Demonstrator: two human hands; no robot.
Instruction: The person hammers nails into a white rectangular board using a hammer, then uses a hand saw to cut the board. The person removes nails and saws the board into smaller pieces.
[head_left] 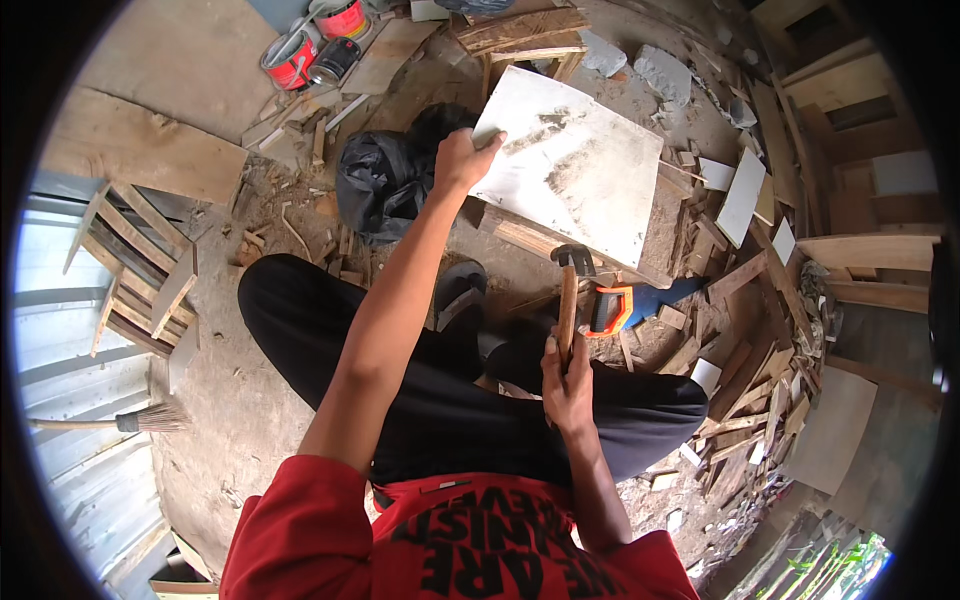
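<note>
Hammer (567, 308), wooden-handled and dark-headed, sits wrapped in the right hand (568, 382); the left hand (467, 161) pinches a flat, smudged white panel (606, 158).

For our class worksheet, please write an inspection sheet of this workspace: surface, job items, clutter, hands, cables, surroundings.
Surface: low wooden support under the panel; dusty floor around it.
Job's things: white panel with dark smudges; hammer, head up, near the panel's closer edge; saw with an orange handle, to the hammer's right.
Clutter: wood scraps heaped at right; black plastic bag left of the panel; red cans at upper left.
Hands: left hand grips the panel's left edge; right hand holds the hammer's handle.
Cables: nothing seen.
Surroundings: corrugated metal sheeting and a broom at left; green leaves at lower right.
</note>
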